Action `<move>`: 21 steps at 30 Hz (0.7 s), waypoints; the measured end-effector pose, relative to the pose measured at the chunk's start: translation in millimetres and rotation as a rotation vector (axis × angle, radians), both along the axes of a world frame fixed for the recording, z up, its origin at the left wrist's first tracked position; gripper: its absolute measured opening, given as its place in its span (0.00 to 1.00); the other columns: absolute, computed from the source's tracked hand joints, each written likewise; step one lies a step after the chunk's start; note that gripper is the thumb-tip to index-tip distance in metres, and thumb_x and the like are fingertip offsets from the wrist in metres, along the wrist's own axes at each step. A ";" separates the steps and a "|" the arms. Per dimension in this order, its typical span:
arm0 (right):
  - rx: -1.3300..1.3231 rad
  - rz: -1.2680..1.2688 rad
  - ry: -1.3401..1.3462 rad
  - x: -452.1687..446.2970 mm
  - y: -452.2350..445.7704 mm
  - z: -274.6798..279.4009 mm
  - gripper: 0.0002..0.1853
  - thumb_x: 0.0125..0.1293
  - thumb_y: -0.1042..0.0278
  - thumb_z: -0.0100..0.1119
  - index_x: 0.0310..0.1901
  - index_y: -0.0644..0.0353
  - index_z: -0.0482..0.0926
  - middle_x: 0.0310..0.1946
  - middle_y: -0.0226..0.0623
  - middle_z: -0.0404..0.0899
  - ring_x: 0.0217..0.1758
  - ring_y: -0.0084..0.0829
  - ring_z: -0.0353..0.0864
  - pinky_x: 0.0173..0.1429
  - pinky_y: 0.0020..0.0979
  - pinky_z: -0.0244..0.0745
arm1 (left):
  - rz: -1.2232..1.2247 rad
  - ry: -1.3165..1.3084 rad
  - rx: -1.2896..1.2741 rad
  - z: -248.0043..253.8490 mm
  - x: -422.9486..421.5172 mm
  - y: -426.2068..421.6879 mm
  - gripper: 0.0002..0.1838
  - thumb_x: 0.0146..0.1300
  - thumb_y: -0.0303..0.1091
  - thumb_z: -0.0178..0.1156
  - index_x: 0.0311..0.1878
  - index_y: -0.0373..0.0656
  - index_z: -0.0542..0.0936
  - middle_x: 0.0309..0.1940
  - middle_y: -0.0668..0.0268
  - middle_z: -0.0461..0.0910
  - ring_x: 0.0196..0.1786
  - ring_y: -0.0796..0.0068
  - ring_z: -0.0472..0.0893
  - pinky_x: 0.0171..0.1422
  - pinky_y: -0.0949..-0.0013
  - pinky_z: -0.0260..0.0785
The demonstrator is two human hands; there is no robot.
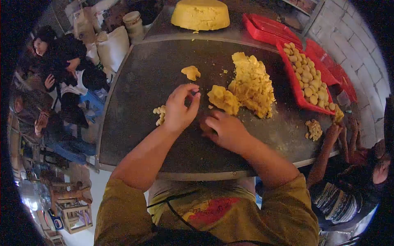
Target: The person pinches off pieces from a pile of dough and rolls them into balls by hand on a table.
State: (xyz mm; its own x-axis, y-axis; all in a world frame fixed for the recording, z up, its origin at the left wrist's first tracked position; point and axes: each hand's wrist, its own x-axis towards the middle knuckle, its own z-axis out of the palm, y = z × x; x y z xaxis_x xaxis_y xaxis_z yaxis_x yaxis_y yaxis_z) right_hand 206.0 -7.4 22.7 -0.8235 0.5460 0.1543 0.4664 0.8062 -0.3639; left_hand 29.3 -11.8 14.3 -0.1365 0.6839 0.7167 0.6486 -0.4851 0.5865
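Left hand (179, 105): ours is over the surface (141, 78), fingers loosely curved, with a bit of a gap between thumb tip and forefinger. Can't tell if anything small is tucked in the palm.
Right hand (225, 130): knuckles up, fingers curled under, low over the surface. We honestly can't tell what, if anything, it's got hold of.
Dough lump (223, 99): yellow, sits just past our right hand, right up against the crumbly heap.
Crumbly heap (253, 82): the big rough one, same yellow, to the right of middle as we look at it.
Flat piece (191, 73): lies by itself just beyond our left fingertips.
Pale nubs (159, 115): a little bunch beside our left hand, which partly hides them.
Red tray (294, 84): tilted in our view, loaded with roundish dough balls (308, 76), over on the right.
Spare red trays (269, 29): near the top right, beyond the loaded one.
Far end: a huge yellow block (200, 15) with a rounded side and a few crumbs in front.
Our neighbour: a person on the right has a hand (333, 132) at the surface edge, near a yellow chunk (338, 113) and a small lumpy pile (314, 130).
Off to the left: we've got people in dark clothes, a white sack (113, 46) and a lidded bucket (133, 23).
Wall (349, 43): pale blocks, right side.
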 end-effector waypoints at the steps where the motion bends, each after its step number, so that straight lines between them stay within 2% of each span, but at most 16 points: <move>1: -0.006 -0.003 -0.008 1.7 -2.7 4.8 0.17 0.49 0.63 0.61 0.41 0.59 0.71 0.40 0.48 0.73 0.41 0.48 0.75 0.43 0.40 0.72 | -0.003 -0.008 -0.006 -3.4 -0.4 0.9 0.11 0.52 0.23 0.58 0.40 0.38 0.74 0.32 0.62 0.76 0.27 0.71 0.75 0.34 0.70 0.68; 3: 0.071 -0.023 0.034 5.6 -5.2 12.2 0.22 0.53 0.60 0.58 0.48 0.59 0.70 0.50 0.50 0.69 0.53 0.49 0.70 0.52 0.39 0.70 | -0.016 -0.102 0.019 -9.7 -2.1 4.8 0.11 0.52 0.23 0.58 0.40 0.39 0.74 0.32 0.62 0.76 0.28 0.71 0.76 0.35 0.70 0.69; 4: 0.071 -0.024 0.030 5.5 -6.0 9.9 0.22 0.53 0.60 0.58 0.48 0.59 0.70 0.50 0.50 0.69 0.53 0.49 0.70 0.52 0.39 0.70 | -0.018 -0.105 0.019 -11.2 -3.6 6.1 0.11 0.52 0.23 0.58 0.40 0.39 0.74 0.32 0.62 0.76 0.28 0.71 0.76 0.35 0.70 0.69; 6: 0.408 0.102 -0.185 6.3 -6.6 4.4 0.29 0.53 0.59 0.59 0.56 0.60 0.65 0.58 0.44 0.64 0.61 0.45 0.63 0.58 0.38 0.64 | -0.004 -0.096 0.037 -13.1 -5.6 8.1 0.11 0.52 0.23 0.58 0.41 0.39 0.74 0.32 0.62 0.76 0.29 0.71 0.76 0.36 0.71 0.69; 7: 0.410 0.092 -0.189 6.5 -7.7 3.7 0.29 0.53 0.59 0.59 0.56 0.60 0.65 0.58 0.44 0.64 0.61 0.45 0.63 0.58 0.38 0.64 | -0.016 -0.098 0.040 -14.6 -5.8 8.4 0.11 0.52 0.23 0.58 0.41 0.39 0.74 0.32 0.62 0.76 0.29 0.71 0.76 0.36 0.71 0.69; 9: 0.306 0.079 -0.217 6.0 -10.6 4.1 0.29 0.57 0.60 0.52 0.60 0.62 0.61 0.60 0.53 0.60 0.67 0.46 0.54 0.62 0.43 0.60 | 0.024 -0.099 -0.028 -17.2 -4.6 9.7 0.10 0.53 0.23 0.59 0.40 0.39 0.75 0.33 0.62 0.76 0.30 0.72 0.76 0.36 0.72 0.69; 10: 0.315 0.053 -0.227 5.5 -8.8 0.9 0.29 0.57 0.60 0.52 0.60 0.62 0.61 0.60 0.53 0.60 0.67 0.46 0.54 0.62 0.43 0.60 | -0.003 -0.104 -0.017 -16.3 -4.1 10.1 0.10 0.53 0.23 0.59 0.40 0.39 0.75 0.33 0.62 0.76 0.30 0.72 0.76 0.36 0.72 0.69; 12: 0.324 0.063 0.061 3.1 -3.2 -5.1 0.27 0.54 0.61 0.56 0.56 0.60 0.66 0.53 0.47 0.66 0.59 0.47 0.64 0.58 0.41 0.64 | 0.034 -0.034 0.012 -13.8 -3.8 8.6 0.10 0.53 0.23 0.58 0.40 0.39 0.75 0.34 0.63 0.77 0.31 0.73 0.76 0.37 0.73 0.69; 13: 0.339 0.044 0.057 3.9 -3.2 -4.5 0.27 0.54 0.61 0.56 0.56 0.60 0.66 0.53 0.47 0.66 0.59 0.47 0.64 0.58 0.41 0.64 | 0.042 -0.090 0.000 -14.5 -0.3 7.6 0.09 0.53 0.23 0.58 0.39 0.38 0.75 0.34 0.63 0.77 0.32 0.74 0.76 0.37 0.73 0.69; 15: 0.255 0.032 -0.191 2.9 -5.2 -4.1 0.21 0.54 0.66 0.57 0.51 0.59 0.70 0.46 0.46 0.71 0.49 0.45 0.71 0.52 0.40 0.68 | 0.022 -0.064 -0.016 -14.1 -1.3 7.8 0.08 0.54 0.23 0.58 0.39 0.38 0.75 0.34 0.63 0.77 0.32 0.74 0.76 0.38 0.73 0.69; 16: 0.262 0.016 -0.183 5.1 -4.6 -4.9 0.21 0.54 0.66 0.57 0.51 0.59 0.70 0.46 0.46 0.71 0.49 0.45 0.71 0.52 0.40 0.68 | 0.026 -0.040 -0.040 -15.0 -1.6 8.0 0.08 0.54 0.23 0.58 0.39 0.38 0.75 0.34 0.62 0.77 0.33 0.74 0.76 0.38 0.73 0.69; 18: 0.111 -0.078 0.264 8.1 1.2 -5.2 0.13 0.56 0.70 0.54 0.45 0.59 0.72 0.37 0.43 0.73 0.38 0.38 0.75 0.40 0.36 0.71 | 0.031 -0.014 -0.011 -17.4 0.1 8.7 0.08 0.54 0.22 0.58 0.39 0.37 0.75 0.35 0.62 0.77 0.33 0.74 0.76 0.38 0.73 0.69; 19: 0.117 -0.084 0.269 9.5 8.3 -8.3 0.13 0.56 0.70 0.54 0.45 0.59 0.72 0.37 0.43 0.73 0.38 0.38 0.75 0.40 0.36 0.71 | 0.017 -0.032 -0.016 -18.7 0.8 9.5 0.08 0.54 0.22 0.58 0.39 0.37 0.75 0.35 0.62 0.76 0.33 0.74 0.76 0.39 0.73 0.69; 21: -0.058 -0.010 0.549 13.0 22.3 -8.2 0.09 0.59 0.71 0.49 0.41 0.60 0.72 0.32 0.40 0.73 0.29 0.29 0.75 0.30 0.29 0.70 | 0.003 -0.042 -0.023 -18.1 3.3 7.7 0.08 0.54 0.22 0.57 0.39 0.38 0.75 0.35 0.62 0.76 0.33 0.74 0.76 0.39 0.73 0.69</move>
